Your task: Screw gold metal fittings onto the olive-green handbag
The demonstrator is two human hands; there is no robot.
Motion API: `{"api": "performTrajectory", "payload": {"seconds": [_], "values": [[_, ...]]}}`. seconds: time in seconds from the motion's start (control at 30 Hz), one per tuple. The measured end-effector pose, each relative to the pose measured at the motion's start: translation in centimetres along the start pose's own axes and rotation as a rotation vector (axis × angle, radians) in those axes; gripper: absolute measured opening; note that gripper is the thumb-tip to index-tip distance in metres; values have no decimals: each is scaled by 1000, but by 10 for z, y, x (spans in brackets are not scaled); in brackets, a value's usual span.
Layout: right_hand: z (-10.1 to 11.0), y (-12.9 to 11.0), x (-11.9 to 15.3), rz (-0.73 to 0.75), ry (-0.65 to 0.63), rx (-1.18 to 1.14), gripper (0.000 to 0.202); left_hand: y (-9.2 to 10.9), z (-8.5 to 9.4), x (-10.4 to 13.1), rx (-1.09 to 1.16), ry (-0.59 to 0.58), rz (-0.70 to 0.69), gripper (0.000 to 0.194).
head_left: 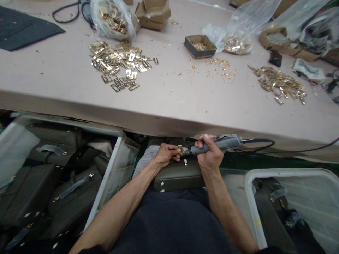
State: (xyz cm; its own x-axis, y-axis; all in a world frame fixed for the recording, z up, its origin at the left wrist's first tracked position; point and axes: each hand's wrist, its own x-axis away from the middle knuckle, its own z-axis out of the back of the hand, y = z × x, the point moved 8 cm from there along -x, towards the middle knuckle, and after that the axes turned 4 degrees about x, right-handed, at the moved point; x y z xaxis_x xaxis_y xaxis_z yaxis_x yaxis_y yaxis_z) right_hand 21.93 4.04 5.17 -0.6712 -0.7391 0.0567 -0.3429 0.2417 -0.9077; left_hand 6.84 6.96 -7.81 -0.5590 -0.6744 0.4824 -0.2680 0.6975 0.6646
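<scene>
Both hands work close together just below the near edge of the table (169, 106), over an olive-green bag (177, 176) lying on the person's lap. Left hand (165, 155) pinches a small gold fitting (180, 149) between fingertips, held at the bag's top. Right hand (209, 153) is wrapped firmly around a grey electric screwdriver (219, 144), whose tip meets the fitting; its black cord (261, 143) runs off to the right under the table edge.

Left of the bag stands a clear plastic crate (116, 169) holding more dark olive bags (66, 190) with gold hardware. Right of the bag is another white-rimmed crate (251, 197) with dark straps inside.

Beyond the bag, on the table, a heap of gold rectangular plates (119, 63) lies to the far left, with a clear sack of similar parts (113, 19) behind it. Straight ahead sits a small open cardboard box (200, 46), with tiny gold screws scattered (219, 68) beside it. Farther right lies another pile of gold pieces (280, 83), and a plastic bag of parts (237, 42) rests near the box. A dark mat (23, 30) occupies the far left corner.
</scene>
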Motion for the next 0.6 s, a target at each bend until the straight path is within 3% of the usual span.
{"api": "performTrajectory", "payload": {"seconds": [0.6], "values": [[-2,5,0,49,23,35,23,0,1,1,10,0,-2,49]]}}
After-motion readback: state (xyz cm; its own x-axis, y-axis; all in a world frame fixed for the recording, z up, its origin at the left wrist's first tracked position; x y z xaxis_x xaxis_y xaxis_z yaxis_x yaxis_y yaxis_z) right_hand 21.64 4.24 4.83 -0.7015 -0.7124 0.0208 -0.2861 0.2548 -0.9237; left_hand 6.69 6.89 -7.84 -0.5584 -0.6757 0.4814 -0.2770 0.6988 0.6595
